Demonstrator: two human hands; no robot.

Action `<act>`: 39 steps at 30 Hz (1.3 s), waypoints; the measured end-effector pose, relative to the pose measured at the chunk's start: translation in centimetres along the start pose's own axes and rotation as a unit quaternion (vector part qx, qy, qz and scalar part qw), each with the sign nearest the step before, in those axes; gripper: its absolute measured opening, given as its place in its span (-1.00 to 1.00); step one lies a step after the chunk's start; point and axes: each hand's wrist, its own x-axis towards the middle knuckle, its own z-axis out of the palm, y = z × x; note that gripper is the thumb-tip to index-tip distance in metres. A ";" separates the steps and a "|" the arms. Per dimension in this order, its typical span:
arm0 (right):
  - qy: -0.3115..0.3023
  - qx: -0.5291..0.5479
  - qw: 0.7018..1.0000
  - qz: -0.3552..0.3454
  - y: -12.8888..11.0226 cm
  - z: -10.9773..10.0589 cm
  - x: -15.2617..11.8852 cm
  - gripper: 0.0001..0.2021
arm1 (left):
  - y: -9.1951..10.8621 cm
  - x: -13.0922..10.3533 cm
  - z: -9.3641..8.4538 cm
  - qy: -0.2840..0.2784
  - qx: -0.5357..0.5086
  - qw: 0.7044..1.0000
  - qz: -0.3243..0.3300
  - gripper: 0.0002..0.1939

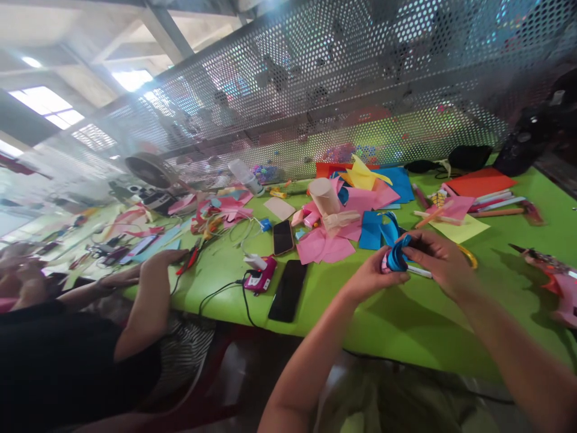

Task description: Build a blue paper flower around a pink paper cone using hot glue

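Above the green table my left hand (372, 278) is closed round a small curled piece of blue paper (396, 257), with a bit of pink showing at its edge. The fingers of my right hand (433, 255) pinch the same blue paper from the other side. Just behind it, another blue paper loop (390, 227) rises in a curve; whether it is joined to the held piece I cannot tell. Flat blue paper (370, 230) lies behind my left hand. A white stick (419, 272) lies partly hidden beneath my hands.
Left of my arms are a black phone (287, 291), a smaller phone (283, 237) and a magenta power adapter (261, 276) with cables. Pink paper (324, 248) and a roll (323, 195) lie behind. Scissors (543, 261) are at right. A co-worker's arm (148, 294) rests at left.
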 end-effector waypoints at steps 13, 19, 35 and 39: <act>-0.029 0.047 0.998 0.032 0.0 0.1 0.1 -0.66 | 0.4 -0.2 -0.5 -0.056 0.021 0.998 0.012 -0.14; -0.042 0.020 0.999 0.020 -0.5 0.1 -0.2 -0.66 | 0.5 -0.2 -0.7 -0.077 0.012 0.997 -0.015 -0.37; -0.003 -0.054 0.998 0.020 1.0 -0.4 -0.3 -0.54 | -0.6 0.9 0.6 0.083 -0.017 0.995 0.045 -0.31; 0.014 -0.083 0.996 0.008 0.7 -0.2 -0.2 -0.47 | -1.1 1.4 0.8 0.103 -0.017 0.993 0.049 -0.28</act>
